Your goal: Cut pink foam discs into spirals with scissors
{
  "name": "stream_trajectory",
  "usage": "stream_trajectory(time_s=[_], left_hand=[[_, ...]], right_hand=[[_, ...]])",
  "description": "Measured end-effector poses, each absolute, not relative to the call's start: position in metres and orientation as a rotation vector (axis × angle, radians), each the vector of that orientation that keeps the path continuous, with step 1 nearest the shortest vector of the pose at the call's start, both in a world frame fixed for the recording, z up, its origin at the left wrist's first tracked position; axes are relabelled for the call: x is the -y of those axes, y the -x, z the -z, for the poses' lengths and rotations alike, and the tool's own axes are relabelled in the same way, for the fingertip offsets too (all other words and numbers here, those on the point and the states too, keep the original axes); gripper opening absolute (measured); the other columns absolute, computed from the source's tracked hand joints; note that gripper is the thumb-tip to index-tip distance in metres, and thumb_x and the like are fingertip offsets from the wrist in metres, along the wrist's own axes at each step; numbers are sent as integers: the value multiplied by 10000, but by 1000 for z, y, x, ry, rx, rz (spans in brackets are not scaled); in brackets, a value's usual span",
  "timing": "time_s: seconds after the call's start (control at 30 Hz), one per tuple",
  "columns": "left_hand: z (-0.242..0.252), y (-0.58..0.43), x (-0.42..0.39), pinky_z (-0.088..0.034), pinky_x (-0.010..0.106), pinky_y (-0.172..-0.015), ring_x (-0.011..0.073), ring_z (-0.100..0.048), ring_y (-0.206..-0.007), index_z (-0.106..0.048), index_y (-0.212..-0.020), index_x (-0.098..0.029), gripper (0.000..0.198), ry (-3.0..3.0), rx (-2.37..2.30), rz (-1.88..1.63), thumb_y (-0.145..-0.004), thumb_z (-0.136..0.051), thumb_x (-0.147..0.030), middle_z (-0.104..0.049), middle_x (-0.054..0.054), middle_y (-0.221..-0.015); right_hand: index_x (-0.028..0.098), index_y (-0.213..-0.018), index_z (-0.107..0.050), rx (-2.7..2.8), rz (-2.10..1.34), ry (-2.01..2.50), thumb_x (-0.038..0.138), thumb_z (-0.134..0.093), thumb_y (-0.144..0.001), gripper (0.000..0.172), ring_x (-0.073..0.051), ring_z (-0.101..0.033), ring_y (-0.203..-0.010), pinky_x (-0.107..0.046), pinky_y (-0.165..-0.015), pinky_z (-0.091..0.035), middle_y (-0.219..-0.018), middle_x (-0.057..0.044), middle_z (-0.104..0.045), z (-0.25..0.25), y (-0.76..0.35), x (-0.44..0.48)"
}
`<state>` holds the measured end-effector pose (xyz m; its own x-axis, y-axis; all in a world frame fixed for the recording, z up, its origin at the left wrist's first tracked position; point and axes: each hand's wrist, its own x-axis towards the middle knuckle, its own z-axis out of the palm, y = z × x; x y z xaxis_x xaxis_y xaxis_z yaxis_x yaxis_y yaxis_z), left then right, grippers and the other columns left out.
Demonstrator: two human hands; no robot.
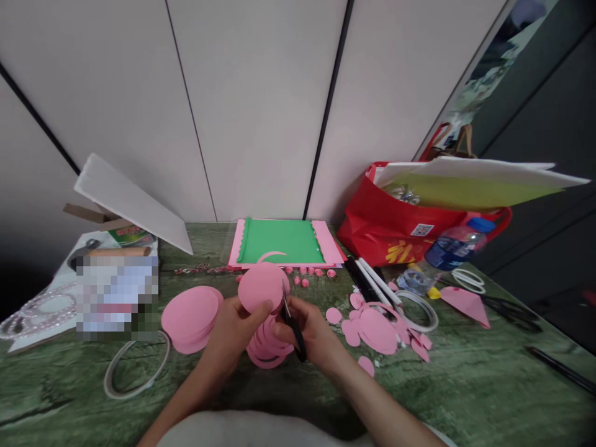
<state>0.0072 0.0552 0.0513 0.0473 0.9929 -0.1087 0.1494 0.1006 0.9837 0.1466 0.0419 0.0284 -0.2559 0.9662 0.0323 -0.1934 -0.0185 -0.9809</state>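
Observation:
A pink paper circle [261, 287] is pinched in my left hand [237, 326], thumb on its face. My right hand [310, 329] is closed round a pair of scissors [293, 323] with black handles; the blades meet the circle's right edge. A thin curved pink strip [272, 254] shows just above the circle. Below my hands lie several ring-shaped pink paper offcuts [267, 354]. Left of my left hand is a stack of pink paper circles [192, 318]. Small pink paper rolls [305, 272] sit in rows behind my hands.
A green sheet on pink paper [284, 239] lies at the back. On the right are a red bag [372, 217], a water bottle [460, 245], pens [377, 279], a tape roll [419, 310] and pink scraps [377, 329]. Another tape roll [112, 375] and a white board [135, 198] are left.

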Motion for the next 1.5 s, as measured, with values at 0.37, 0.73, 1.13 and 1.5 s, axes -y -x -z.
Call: stream_trajectory(time_s=[0.37,0.73,1.13,1.5], left_hand=[[-49,-4,-58,-398,260,-546,169,-527,-581,-628,-613,-103,231,-1352,-1371,-1000,-638,-624,-333,-613,30,-570],[-54,-6,-56,-395,248,-564,148,-513,-581,-636,-615,-114,237,-1251,-1329,-1051,-622,-641,-351,-617,13,-593],[-53,-8,-56,-296,207,-448,84,-389,-452,-563,-566,-134,297,-1127,-1263,-1081,-622,-669,-406,-482,-42,-466],[-56,-9,-54,-240,191,-387,62,-356,-385,-543,-494,-126,297,-1111,-1309,-997,-571,-702,-364,-452,-46,-409]], right_hand=[[160,-706,-534,1196,-1516,908,382,-780,-557,363,-68,-374,-492,-187,-449,-307,-546,65,-472,-24,-145,-42],[160,-670,-539,1160,-1540,999,367,-765,-568,322,-65,-438,-421,-182,-418,-377,-488,66,-495,-27,-145,-40],[155,-658,-529,1178,-1556,928,397,-738,-601,325,-67,-442,-390,-174,-390,-342,-466,61,-496,-20,-142,-38],[200,-808,-448,1066,-1577,920,323,-827,-466,526,-83,-431,-506,-182,-443,-330,-595,62,-533,-17,-137,-38]])
